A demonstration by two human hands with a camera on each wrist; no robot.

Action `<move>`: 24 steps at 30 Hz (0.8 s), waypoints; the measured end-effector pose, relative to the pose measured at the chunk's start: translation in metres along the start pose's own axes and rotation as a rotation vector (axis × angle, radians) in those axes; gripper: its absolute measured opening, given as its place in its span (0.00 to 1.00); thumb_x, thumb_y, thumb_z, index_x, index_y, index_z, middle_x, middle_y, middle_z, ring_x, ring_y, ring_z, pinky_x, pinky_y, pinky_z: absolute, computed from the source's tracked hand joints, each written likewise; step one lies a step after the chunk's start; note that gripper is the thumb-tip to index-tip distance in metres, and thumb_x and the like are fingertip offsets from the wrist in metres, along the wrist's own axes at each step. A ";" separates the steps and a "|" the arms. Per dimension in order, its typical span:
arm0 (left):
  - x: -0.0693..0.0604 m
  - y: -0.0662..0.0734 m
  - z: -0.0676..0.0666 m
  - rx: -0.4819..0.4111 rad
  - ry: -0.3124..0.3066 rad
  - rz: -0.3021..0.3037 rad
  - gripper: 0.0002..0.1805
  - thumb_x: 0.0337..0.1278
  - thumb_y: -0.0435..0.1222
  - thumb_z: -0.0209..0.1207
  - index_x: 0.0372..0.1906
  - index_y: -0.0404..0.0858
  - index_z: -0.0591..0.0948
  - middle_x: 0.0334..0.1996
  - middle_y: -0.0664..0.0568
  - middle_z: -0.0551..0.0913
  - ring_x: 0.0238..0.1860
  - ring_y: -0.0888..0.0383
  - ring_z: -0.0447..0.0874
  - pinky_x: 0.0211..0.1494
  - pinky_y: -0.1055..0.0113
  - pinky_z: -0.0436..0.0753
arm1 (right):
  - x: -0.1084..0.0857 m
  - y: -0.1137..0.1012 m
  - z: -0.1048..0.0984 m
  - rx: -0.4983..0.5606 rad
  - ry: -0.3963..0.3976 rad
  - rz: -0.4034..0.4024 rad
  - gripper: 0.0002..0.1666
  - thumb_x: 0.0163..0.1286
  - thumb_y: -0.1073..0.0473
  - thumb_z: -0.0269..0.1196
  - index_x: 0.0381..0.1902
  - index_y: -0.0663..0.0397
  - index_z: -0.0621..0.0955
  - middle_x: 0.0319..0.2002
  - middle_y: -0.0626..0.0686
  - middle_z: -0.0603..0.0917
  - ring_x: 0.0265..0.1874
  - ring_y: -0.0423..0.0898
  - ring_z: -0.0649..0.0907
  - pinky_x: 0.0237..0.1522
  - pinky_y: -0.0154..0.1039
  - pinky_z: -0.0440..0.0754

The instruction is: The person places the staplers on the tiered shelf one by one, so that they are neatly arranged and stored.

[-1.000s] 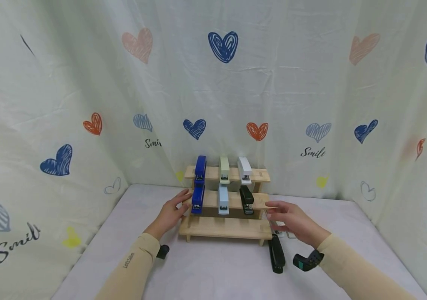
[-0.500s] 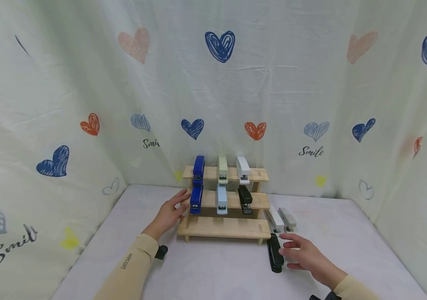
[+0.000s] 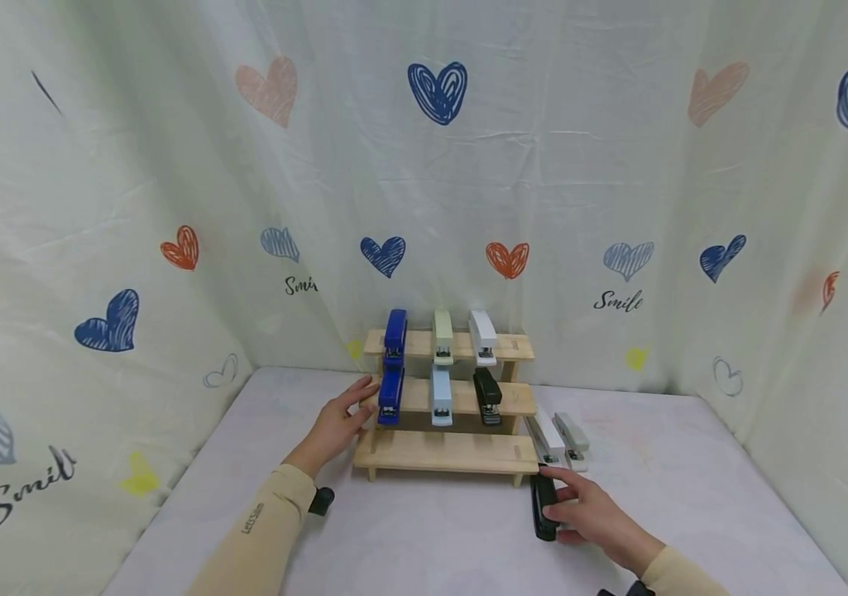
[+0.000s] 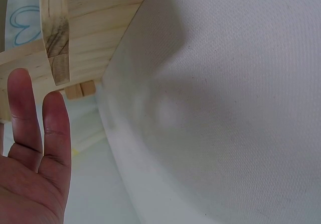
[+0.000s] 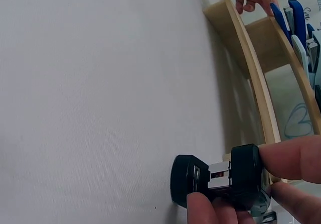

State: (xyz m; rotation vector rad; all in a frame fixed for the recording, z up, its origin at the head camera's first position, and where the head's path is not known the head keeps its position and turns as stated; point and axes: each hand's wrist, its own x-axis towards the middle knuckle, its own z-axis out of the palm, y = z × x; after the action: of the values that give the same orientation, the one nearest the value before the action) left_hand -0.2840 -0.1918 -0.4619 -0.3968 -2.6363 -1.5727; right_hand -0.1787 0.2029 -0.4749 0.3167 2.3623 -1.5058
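My right hand (image 3: 598, 521) grips a black stapler (image 3: 543, 507) lying on the table by the stand's front right corner. Up close in the right wrist view, fingers and thumb sit on either side of this stapler (image 5: 246, 166). At the left end of a three-tier wooden stand (image 3: 446, 453), my left hand (image 3: 334, 426) rests its loosely extended fingers near the middle shelf. That shelf bears a blue stapler (image 3: 391, 396), a light blue stapler (image 3: 442, 396) and another black stapler (image 3: 487, 393).
The top shelf carries a dark blue stapler (image 3: 395, 333), a pale green stapler (image 3: 442, 335) and a white stapler (image 3: 482, 335). Right of the stand, a white stapler (image 3: 545, 434) and a grey-white stapler (image 3: 571, 439) lie on the table. A heart-printed curtain (image 3: 580, 165) hangs behind.
My right hand has left the stand's right end, come down towards me and taken hold of the black stapler on the table. The left hand stays at the stand's left end.
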 end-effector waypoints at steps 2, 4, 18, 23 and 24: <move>0.001 0.000 0.000 0.004 -0.002 0.000 0.24 0.73 0.35 0.56 0.70 0.36 0.73 0.76 0.47 0.60 0.37 0.52 0.81 0.38 0.61 0.84 | 0.000 0.000 0.001 0.027 -0.001 0.008 0.39 0.63 0.69 0.68 0.71 0.57 0.69 0.50 0.66 0.72 0.37 0.53 0.81 0.38 0.51 0.86; 0.001 -0.001 -0.001 0.007 -0.001 -0.003 0.24 0.73 0.35 0.56 0.70 0.36 0.73 0.76 0.47 0.60 0.37 0.52 0.80 0.38 0.62 0.84 | 0.000 0.000 0.002 0.057 0.003 0.016 0.38 0.63 0.69 0.67 0.71 0.57 0.69 0.50 0.66 0.72 0.37 0.54 0.81 0.38 0.51 0.86; 0.002 -0.001 0.000 0.002 0.001 -0.002 0.24 0.73 0.34 0.56 0.70 0.36 0.73 0.76 0.46 0.60 0.35 0.55 0.80 0.39 0.60 0.85 | 0.005 0.004 0.009 0.157 0.062 0.014 0.38 0.62 0.72 0.66 0.70 0.58 0.69 0.41 0.62 0.70 0.36 0.53 0.80 0.38 0.51 0.86; 0.000 0.000 0.000 0.006 0.004 -0.003 0.24 0.73 0.33 0.56 0.69 0.36 0.73 0.76 0.47 0.60 0.38 0.55 0.81 0.39 0.61 0.84 | 0.005 0.006 0.008 0.193 0.062 0.019 0.39 0.61 0.73 0.67 0.70 0.57 0.69 0.43 0.63 0.70 0.37 0.54 0.80 0.38 0.52 0.85; 0.000 0.001 0.000 0.009 0.005 -0.004 0.23 0.72 0.33 0.56 0.69 0.36 0.74 0.76 0.47 0.61 0.38 0.55 0.81 0.39 0.61 0.84 | 0.004 0.005 0.008 0.201 0.060 0.020 0.39 0.61 0.73 0.67 0.70 0.58 0.70 0.44 0.64 0.70 0.37 0.54 0.80 0.38 0.52 0.85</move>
State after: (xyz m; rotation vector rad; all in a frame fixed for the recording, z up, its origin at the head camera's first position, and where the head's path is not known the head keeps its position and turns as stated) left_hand -0.2836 -0.1912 -0.4611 -0.3870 -2.6405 -1.5607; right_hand -0.1791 0.1981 -0.4841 0.4367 2.2485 -1.7511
